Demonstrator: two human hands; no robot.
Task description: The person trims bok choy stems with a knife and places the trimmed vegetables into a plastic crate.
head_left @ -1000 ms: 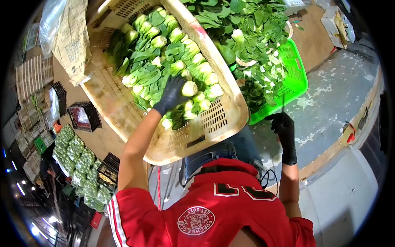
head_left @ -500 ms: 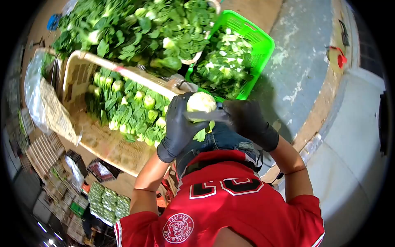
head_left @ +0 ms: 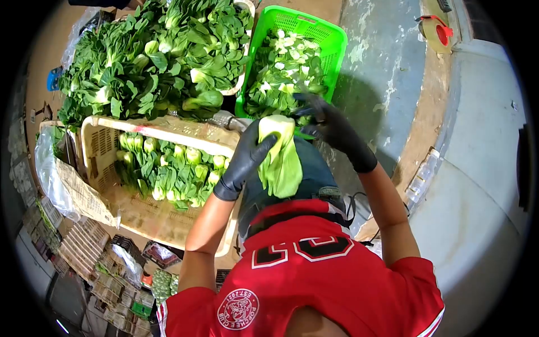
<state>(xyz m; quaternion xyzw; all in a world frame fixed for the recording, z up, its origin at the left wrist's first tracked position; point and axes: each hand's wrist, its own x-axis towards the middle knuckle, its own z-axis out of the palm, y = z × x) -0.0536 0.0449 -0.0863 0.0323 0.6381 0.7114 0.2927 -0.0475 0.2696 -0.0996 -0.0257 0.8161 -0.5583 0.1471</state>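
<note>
My left hand [head_left: 248, 157] in a black glove is closed round a head of bok choy [head_left: 281, 157], its pale base up and its light green leaves hanging over my lap. To its right, apart from the bok choy, my right hand [head_left: 337, 126], also gloved, is above the near edge of the green crate [head_left: 332, 67]. A grey, blurred knife blade [head_left: 304, 88] shows faintly at its fingers; the handle is hidden. Cut leaves and pale trimmings [head_left: 289, 59] fill much of that crate.
A beige crate [head_left: 163, 224] at left holds rows of trimmed bok choy [head_left: 174, 165]. Behind it, a large heap of leafy bok choy [head_left: 146, 62] overflows another container. A tape roll [head_left: 437, 35] lies at upper right; a plastic bag [head_left: 50, 163] hangs at far left.
My right hand has moved up and away from the bok choy, taking the knife off its base. The bok choy is tipped, so its leaves show. The view has shifted.
</note>
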